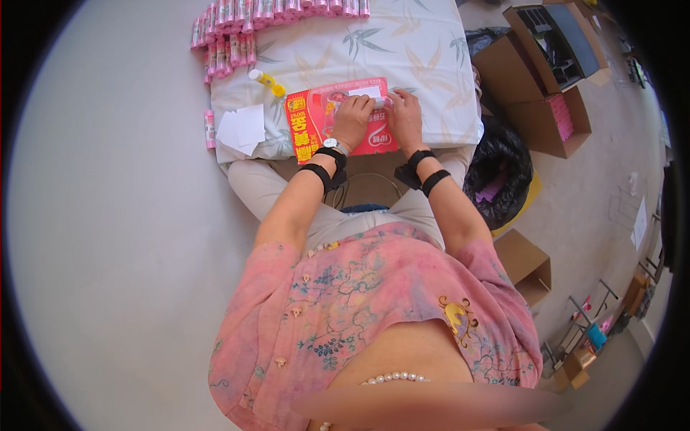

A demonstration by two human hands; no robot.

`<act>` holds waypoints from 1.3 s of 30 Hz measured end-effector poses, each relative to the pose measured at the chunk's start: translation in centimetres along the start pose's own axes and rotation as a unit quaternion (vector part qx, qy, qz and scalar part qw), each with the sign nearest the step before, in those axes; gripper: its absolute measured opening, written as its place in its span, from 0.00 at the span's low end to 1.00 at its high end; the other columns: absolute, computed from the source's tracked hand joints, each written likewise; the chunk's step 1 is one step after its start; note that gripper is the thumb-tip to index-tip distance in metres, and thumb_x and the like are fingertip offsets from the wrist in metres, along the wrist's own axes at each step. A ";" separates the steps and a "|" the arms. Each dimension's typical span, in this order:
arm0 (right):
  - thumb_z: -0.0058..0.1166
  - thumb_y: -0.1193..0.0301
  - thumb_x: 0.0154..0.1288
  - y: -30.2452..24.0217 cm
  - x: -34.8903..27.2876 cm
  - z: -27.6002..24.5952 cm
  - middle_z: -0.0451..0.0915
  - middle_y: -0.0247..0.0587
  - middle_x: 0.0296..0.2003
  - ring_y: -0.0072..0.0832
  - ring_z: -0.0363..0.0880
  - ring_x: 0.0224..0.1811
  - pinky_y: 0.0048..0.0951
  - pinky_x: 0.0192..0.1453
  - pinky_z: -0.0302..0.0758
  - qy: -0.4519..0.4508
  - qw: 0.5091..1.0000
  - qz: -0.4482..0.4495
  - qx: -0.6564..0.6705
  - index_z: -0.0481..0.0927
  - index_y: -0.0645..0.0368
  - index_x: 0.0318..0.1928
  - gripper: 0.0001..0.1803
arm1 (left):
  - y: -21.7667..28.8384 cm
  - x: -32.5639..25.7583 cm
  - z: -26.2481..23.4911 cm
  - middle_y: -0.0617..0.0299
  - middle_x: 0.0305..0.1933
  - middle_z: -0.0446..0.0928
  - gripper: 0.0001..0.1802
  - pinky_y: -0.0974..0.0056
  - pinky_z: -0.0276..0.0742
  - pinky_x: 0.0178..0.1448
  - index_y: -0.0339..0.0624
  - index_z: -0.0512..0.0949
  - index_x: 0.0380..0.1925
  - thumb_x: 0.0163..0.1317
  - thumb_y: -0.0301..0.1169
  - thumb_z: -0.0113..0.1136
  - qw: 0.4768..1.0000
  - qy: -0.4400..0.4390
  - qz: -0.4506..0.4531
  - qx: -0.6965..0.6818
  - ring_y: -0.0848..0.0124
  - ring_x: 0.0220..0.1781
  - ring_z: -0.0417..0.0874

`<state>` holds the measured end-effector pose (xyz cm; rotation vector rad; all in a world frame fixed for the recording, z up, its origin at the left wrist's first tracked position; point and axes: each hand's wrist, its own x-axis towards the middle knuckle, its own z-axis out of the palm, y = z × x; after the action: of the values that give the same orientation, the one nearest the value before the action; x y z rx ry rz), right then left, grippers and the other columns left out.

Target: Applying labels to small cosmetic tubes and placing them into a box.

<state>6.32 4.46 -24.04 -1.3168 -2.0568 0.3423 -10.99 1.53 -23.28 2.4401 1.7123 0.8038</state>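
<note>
Both hands meet over a red and yellow printed cardboard sheet (305, 131) at the table's near edge. My left hand (351, 121) has its fingers bent over one end of a small pale roll (379, 103). From the other side, my right hand (405, 118) holds the opposite end with closed fingers. A white paper slip (365, 92) lies flat on the sheet just beyond the fingertips. Left of the sheet lie a yellow glue stick with a white end (267, 80) and a loose stack of white paper slips (243, 130).
Pink rolls (280, 10) are heaped along the far left of the leaf-patterned tablecloth (424, 65). A single pink roll (210, 129) stands apart at the left edge. Right of the table are open cardboard boxes (510, 68) and a black plastic bag (510, 183).
</note>
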 end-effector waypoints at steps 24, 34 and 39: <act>0.60 0.78 0.56 -4.0 -3.8 1.0 0.77 0.50 0.50 0.48 0.76 0.49 0.46 0.53 0.76 -0.084 0.995 0.045 0.000 0.78 0.63 0.57 0.25 | -3.4 3.5 0.2 0.49 0.44 0.79 0.15 0.50 0.79 0.56 0.40 0.81 0.40 0.53 0.32 0.69 0.990 -0.138 0.017 -0.016 0.51 0.52 0.80; 0.61 0.77 0.56 -3.8 -3.8 0.1 0.77 0.50 0.50 0.48 0.77 0.50 0.44 0.56 0.77 -0.100 0.994 0.038 0.005 0.78 0.63 0.58 0.26 | -9.5 7.2 -0.8 0.52 0.38 0.88 0.18 0.61 0.82 0.50 0.37 0.87 0.44 0.58 0.38 0.69 0.886 -0.262 -0.229 -0.308 0.64 0.40 0.89; 0.61 0.77 0.56 -3.7 -3.4 0.1 0.78 0.50 0.49 0.48 0.77 0.50 0.44 0.56 0.77 -0.105 0.994 0.038 0.006 0.78 0.62 0.57 0.26 | -11.6 6.5 -0.4 0.55 0.41 0.89 0.20 0.66 0.82 0.51 0.33 0.87 0.48 0.60 0.36 0.70 0.864 -0.236 -0.285 -0.342 0.71 0.42 0.88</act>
<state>4.57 -0.27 -23.43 -1.4050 -2.1759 0.5487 -19.56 11.69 -24.36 1.3949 1.4719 0.5332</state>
